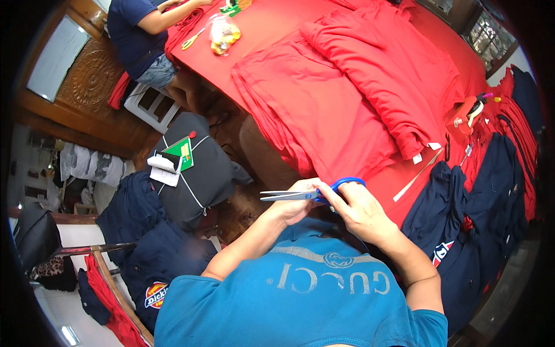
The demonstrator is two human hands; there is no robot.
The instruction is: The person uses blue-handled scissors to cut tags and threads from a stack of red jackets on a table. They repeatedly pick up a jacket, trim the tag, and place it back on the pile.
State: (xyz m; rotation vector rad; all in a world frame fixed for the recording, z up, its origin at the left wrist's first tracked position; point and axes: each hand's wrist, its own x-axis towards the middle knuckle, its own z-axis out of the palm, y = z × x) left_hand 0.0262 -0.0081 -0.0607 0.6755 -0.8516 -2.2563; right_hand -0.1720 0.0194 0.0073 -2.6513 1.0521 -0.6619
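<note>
Both hands meet just off the near edge of the desk. The right hand grips the blue handle of the scissors — blades closed, pointing left. The left hand is curled under the blades near the pivot; whether it pinches anything there I cannot tell. No cloth sits between the blades. Beyond the scissors, folded red cloth lies stacked on the desk — navy garments hang to their right, looking not yet handled.
</note>
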